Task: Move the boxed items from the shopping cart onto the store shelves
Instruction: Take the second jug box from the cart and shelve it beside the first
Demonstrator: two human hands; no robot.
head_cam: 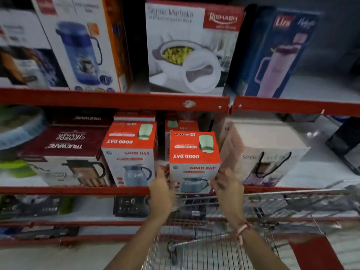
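A red-and-white Good Day kettle box (194, 154) is held at the front edge of the middle shelf (74, 190). My left hand (162, 187) grips its lower left side and my right hand (227, 185) grips its lower right side. The box's bottom overlaps the shelf's red lip. A matching Good Day box (129, 152) stands on the shelf just to its left, and another (181, 125) sits behind it. The wire shopping cart (214, 240) is below my arms, close against the shelving; no boxes show in the part I can see.
A maroon Trueware box (64, 151) stands left of the Good Day boxes and a pale box with a cord handle (266, 151) stands right. The upper shelf (116, 99) carries a casserole box (191, 47), a blue jug box (81, 45) and a tumbler box (278, 53). Lower shelves hold dark appliances.
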